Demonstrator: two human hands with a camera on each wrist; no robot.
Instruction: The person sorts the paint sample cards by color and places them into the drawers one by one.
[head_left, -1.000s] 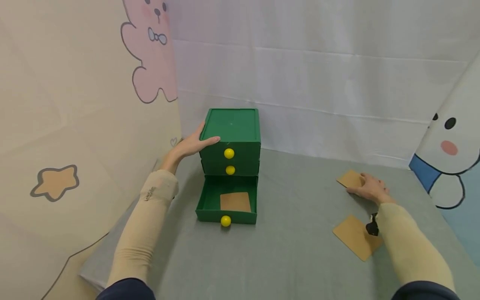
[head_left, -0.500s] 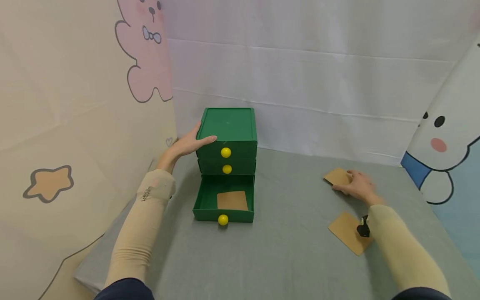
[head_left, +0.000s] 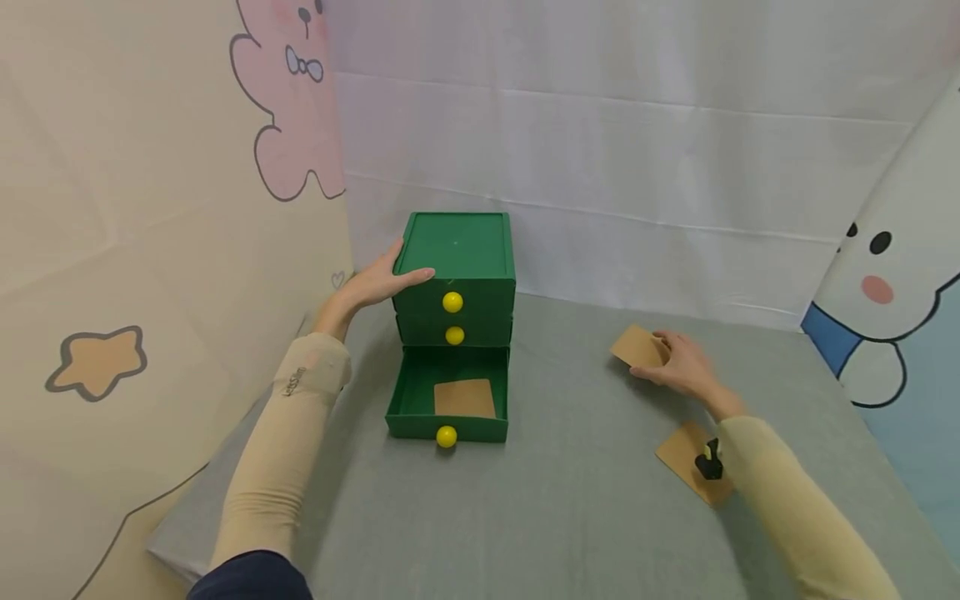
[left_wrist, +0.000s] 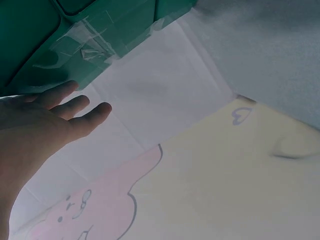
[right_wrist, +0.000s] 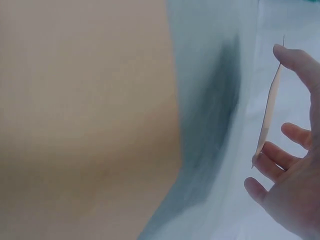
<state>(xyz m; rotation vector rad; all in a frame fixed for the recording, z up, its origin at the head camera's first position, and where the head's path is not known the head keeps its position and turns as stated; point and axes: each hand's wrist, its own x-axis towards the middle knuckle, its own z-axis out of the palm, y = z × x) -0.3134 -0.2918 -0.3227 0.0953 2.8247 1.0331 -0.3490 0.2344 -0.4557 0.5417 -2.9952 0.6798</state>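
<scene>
A green drawer cabinet (head_left: 454, 247) with yellow knobs stands on the table, its bottom drawer (head_left: 416, 392) pulled out. One brown paper card (head_left: 465, 398) lies in that drawer. My left hand (head_left: 378, 282) rests on the cabinet's upper left corner, thumb over the front top edge. The left wrist view shows the fingers (left_wrist: 75, 110) fairly straight against the side. My right hand (head_left: 684, 367) pinches another brown paper card (head_left: 639, 345) by its edges between thumb and fingers, tilted above the table. In the right wrist view this card (right_wrist: 270, 107) appears nearly edge-on.
A further brown paper card (head_left: 684, 458) lies on the grey cloth-covered table (head_left: 570, 500), below the right wrist. White cloth (head_left: 637, 167) hangs behind, and a cream cloth with printed figures (head_left: 172, 208) is close at the left. Clear tape (left_wrist: 92, 47) shows on the cabinet.
My right hand has lifted the brown card and carried it left towards the cabinet. My left hand stays on the cabinet corner. The head view has shifted slightly.
</scene>
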